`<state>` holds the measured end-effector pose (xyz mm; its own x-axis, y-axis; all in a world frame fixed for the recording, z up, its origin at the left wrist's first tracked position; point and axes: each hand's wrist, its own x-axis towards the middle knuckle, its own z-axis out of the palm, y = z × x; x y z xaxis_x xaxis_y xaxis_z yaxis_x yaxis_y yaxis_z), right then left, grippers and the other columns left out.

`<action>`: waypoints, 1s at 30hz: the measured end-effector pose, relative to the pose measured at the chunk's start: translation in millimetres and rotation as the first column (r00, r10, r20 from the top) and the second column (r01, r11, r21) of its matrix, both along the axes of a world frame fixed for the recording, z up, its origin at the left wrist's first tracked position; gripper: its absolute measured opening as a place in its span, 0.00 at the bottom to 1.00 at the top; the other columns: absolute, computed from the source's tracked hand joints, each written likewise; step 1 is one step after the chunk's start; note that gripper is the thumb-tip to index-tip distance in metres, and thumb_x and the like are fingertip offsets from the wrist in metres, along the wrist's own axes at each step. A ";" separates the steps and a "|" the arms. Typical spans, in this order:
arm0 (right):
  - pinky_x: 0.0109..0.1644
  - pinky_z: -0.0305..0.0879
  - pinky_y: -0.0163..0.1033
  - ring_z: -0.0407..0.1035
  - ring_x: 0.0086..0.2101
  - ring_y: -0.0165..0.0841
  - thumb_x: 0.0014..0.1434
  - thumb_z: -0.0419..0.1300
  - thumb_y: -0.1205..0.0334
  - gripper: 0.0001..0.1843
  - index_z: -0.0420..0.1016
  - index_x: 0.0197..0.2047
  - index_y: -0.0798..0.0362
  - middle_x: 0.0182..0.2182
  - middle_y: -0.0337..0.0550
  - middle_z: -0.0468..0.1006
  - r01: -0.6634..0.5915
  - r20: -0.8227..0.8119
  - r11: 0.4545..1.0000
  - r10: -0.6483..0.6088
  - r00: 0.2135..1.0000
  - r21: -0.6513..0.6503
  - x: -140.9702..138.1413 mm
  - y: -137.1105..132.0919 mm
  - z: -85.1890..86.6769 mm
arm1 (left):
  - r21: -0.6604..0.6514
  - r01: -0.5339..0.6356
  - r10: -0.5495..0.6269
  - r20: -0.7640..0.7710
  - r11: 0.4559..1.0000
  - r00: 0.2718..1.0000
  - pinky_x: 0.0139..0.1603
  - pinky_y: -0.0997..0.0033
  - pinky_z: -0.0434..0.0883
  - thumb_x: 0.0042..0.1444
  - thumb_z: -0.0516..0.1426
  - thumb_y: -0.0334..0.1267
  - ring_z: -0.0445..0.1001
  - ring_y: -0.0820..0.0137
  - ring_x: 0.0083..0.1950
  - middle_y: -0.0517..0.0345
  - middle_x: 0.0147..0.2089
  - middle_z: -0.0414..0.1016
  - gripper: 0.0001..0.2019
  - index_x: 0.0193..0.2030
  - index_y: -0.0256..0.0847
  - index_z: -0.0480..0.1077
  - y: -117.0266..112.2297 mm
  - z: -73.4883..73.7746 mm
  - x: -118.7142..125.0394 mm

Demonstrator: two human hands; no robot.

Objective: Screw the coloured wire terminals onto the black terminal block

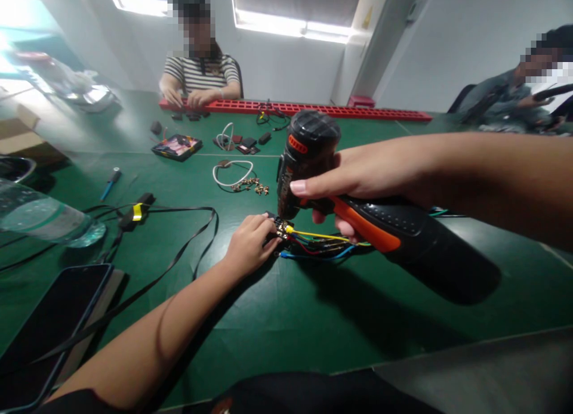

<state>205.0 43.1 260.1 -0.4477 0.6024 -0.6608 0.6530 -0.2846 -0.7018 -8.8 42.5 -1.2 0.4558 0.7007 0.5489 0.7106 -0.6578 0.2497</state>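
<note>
At centre frame, our right hand (358, 178) grips a power screwdriver (307, 154), its tip down on a wired part (283, 228) that our left hand (248, 244) pinches against the green table (286, 318).

Open table (313, 324) nearside; cables (213, 223) leftward.

Right hand (353, 181) grips black-orange cordless screwdriver (340, 205), tip down on small wired circuit board (283, 228); left hand (248, 244) pins board at 9 o'clock on green table mat (286, 318).
</note>
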 end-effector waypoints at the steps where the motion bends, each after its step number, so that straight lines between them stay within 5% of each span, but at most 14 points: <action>1: 0.34 0.77 0.34 0.74 0.26 0.29 0.65 0.64 0.47 0.18 0.75 0.43 0.55 0.26 0.38 0.75 -0.002 0.005 1.000 0.002 1.000 0.008 0.3 -0.4 0.0 | 0.002 -0.001 0.001 0.002 1.000 1.000 0.55 0.58 0.73 0.65 0.60 0.41 0.74 0.56 0.56 0.48 0.51 0.76 0.06 0.42 0.42 0.70 0.0 0.2 0.2; 10: 0.35 0.76 0.32 0.75 0.28 0.28 0.64 0.66 0.52 0.13 0.78 0.43 0.54 0.28 0.38 0.79 -0.104 0.048 0.995 0.103 0.994 0.015 1.4 -1.1 1.4 | -0.025 -0.001 0.002 0.011 1.000 1.000 0.53 0.57 0.73 0.65 0.60 0.41 0.73 0.58 0.52 0.49 0.51 0.76 0.06 0.42 0.42 0.70 -0.4 2.3 0.6; 24: 0.34 0.72 0.29 0.75 0.28 0.27 0.68 0.60 0.53 0.13 0.79 0.45 0.53 0.29 0.36 0.81 -0.063 0.103 0.996 0.056 0.993 0.062 -3.3 -6.5 2.6 | -0.039 -0.018 0.018 0.008 0.999 1.000 0.55 0.57 0.73 0.64 0.60 0.41 0.73 0.57 0.53 0.46 0.53 0.76 0.06 0.42 0.41 0.71 -1.8 2.5 1.7; 30: 0.35 0.75 0.31 0.73 0.26 0.27 0.65 0.65 0.49 0.16 0.78 0.46 0.54 0.28 0.37 0.79 -0.174 0.158 0.974 0.150 0.976 0.147 0.9 -2.3 2.3 | -0.053 -0.012 0.012 -0.002 0.999 1.000 0.54 0.57 0.73 0.64 0.60 0.40 0.72 0.57 0.52 0.47 0.53 0.75 0.06 0.42 0.41 0.70 -2.0 5.4 1.7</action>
<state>205.9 40.8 262.3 -0.4545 0.6324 -0.6273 0.7793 -0.0587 -0.6239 -7.2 40.5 4.2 0.4480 0.7342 0.5101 0.7187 -0.6352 0.2830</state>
